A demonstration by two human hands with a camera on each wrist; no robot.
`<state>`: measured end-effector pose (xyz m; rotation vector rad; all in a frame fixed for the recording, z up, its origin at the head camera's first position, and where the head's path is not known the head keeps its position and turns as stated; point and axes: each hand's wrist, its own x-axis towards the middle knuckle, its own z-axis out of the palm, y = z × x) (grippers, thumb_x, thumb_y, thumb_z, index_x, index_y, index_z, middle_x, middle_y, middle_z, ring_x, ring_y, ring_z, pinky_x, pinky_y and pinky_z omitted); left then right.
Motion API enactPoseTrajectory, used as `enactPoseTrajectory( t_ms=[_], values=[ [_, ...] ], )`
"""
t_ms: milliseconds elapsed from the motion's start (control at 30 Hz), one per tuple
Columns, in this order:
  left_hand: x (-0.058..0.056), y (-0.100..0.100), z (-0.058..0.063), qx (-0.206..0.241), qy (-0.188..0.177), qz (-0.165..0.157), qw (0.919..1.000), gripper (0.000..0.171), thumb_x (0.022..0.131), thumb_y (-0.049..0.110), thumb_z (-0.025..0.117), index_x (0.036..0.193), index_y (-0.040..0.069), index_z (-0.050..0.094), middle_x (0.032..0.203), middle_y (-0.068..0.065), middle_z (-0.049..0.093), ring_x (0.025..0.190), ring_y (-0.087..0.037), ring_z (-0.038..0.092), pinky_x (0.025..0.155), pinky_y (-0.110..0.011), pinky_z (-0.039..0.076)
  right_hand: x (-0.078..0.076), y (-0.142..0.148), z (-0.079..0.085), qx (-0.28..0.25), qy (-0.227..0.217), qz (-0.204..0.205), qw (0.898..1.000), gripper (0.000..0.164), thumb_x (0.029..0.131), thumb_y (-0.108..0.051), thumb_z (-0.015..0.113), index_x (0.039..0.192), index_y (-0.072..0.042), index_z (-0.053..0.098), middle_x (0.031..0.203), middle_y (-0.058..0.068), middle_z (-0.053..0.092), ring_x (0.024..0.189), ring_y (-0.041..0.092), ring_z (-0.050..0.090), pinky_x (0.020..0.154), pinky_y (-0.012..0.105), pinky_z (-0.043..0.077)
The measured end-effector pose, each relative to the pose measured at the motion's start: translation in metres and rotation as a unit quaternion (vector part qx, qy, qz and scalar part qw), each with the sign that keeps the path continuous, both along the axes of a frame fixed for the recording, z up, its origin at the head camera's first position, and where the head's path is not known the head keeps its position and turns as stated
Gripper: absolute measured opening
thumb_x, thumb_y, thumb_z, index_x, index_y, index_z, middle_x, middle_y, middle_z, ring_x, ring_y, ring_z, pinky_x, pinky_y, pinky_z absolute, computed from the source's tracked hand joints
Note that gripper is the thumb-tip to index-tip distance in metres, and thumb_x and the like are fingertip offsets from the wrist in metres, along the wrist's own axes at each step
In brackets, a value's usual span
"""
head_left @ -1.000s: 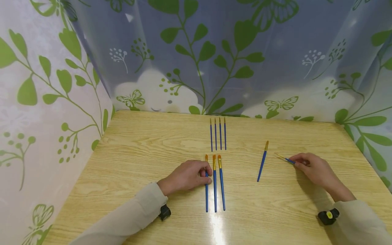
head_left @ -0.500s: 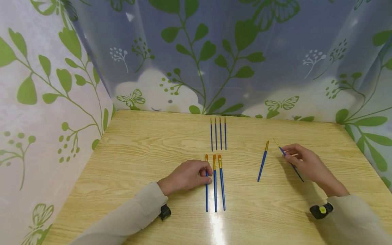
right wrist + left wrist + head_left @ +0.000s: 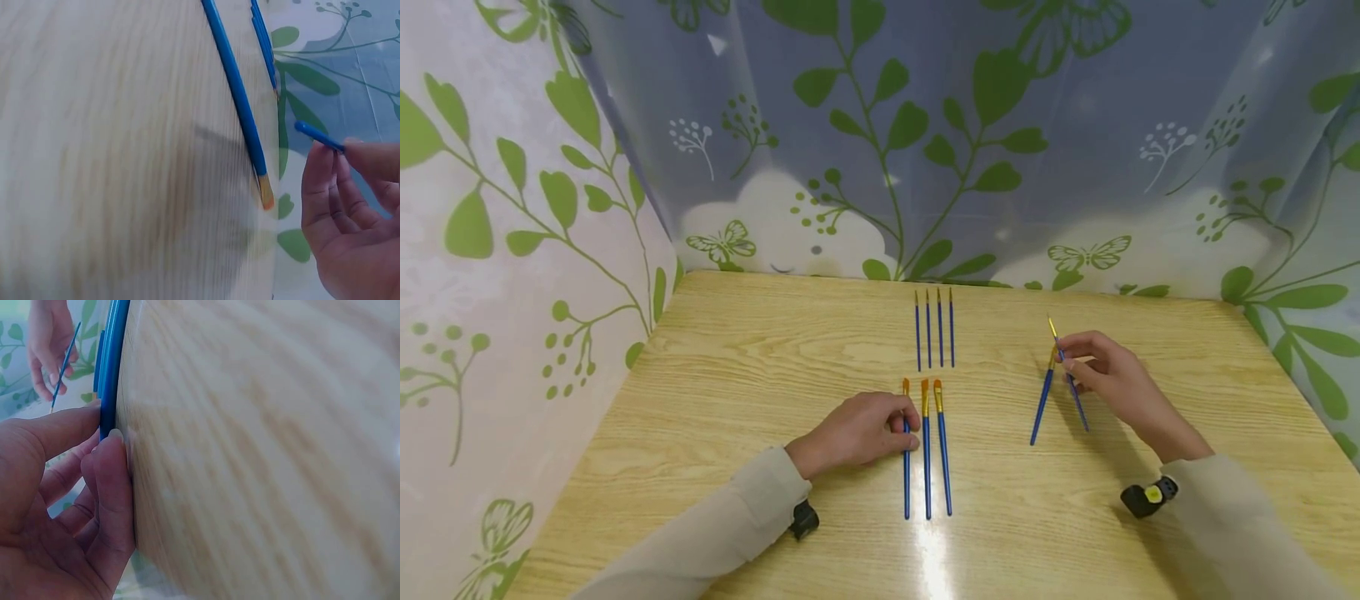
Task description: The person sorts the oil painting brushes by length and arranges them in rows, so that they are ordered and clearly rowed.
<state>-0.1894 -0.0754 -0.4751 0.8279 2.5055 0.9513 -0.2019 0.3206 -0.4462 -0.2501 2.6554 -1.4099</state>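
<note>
My left hand (image 3: 863,429) rests on the table and pinches the leftmost paintbrush (image 3: 907,483) of the near row; its blue handle (image 3: 112,369) passes between thumb and finger in the left wrist view. Beside it lie a flat paintbrush (image 3: 927,454) and a rounded one (image 3: 943,458), tips away from me. Raised above the table, my right hand (image 3: 1112,379) pinches a thin blue paintbrush (image 3: 1077,404), whose handle end (image 3: 309,132) shows in the right wrist view. Just left of that hand lies a single paintbrush (image 3: 1041,408) with a brown tip, its ferrule partly overlapped by the thin one.
Several thin paintbrushes (image 3: 934,329) lie side by side farther back on the wooden table (image 3: 737,358). A leaf-patterned curtain (image 3: 880,167) stands along the table's back edge and sides. Each wrist wears a small black camera (image 3: 1148,497).
My right hand has moved left and away from me with the thin paintbrush, which has turned more upright and now overlaps the lone brush. My left hand has stayed in place.
</note>
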Motion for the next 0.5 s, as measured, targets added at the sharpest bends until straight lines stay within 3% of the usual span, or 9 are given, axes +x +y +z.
enactPoseTrajectory(
  t_ms=[167,333,500],
  values=[
    [0.000,0.000,0.000,0.000,0.000,-0.002,1.0000,0.009,0.102,0.027,0.080,0.105,0.022,0.073,0.087,0.011,0.065,0.079,-0.008,0.057,0.081,-0.031,0.049,-0.007,-0.010,0.001,-0.018,-0.014,-0.003,1.000,0.045,0.115,-0.023,0.059,0.154,-0.001,0.053,0.141,0.010,0.062,0.108,0.010,0.072,0.087,0.033,0.063],
    [0.000,-0.001,0.000,0.002,-0.002,-0.004,1.0000,0.009,0.103,0.026,0.079,0.106,0.022,0.073,0.087,0.010,0.065,0.079,-0.007,0.057,0.081,-0.030,0.049,-0.015,-0.020,0.002,-0.038,-0.036,-0.004,0.999,0.048,0.114,-0.021,0.061,0.157,-0.003,0.052,0.153,0.018,0.056,0.113,0.010,0.072,0.091,0.033,0.063],
    [-0.001,-0.001,0.000,0.000,-0.003,-0.004,1.0000,0.009,0.102,0.026,0.080,0.107,0.021,0.074,0.086,0.010,0.065,0.078,-0.007,0.056,0.080,-0.030,0.049,-0.025,-0.031,0.001,-0.063,-0.048,-0.002,0.997,0.049,0.113,-0.021,0.063,0.156,0.000,0.052,0.150,0.020,0.054,0.107,0.014,0.072,0.090,0.035,0.063]
  ],
)
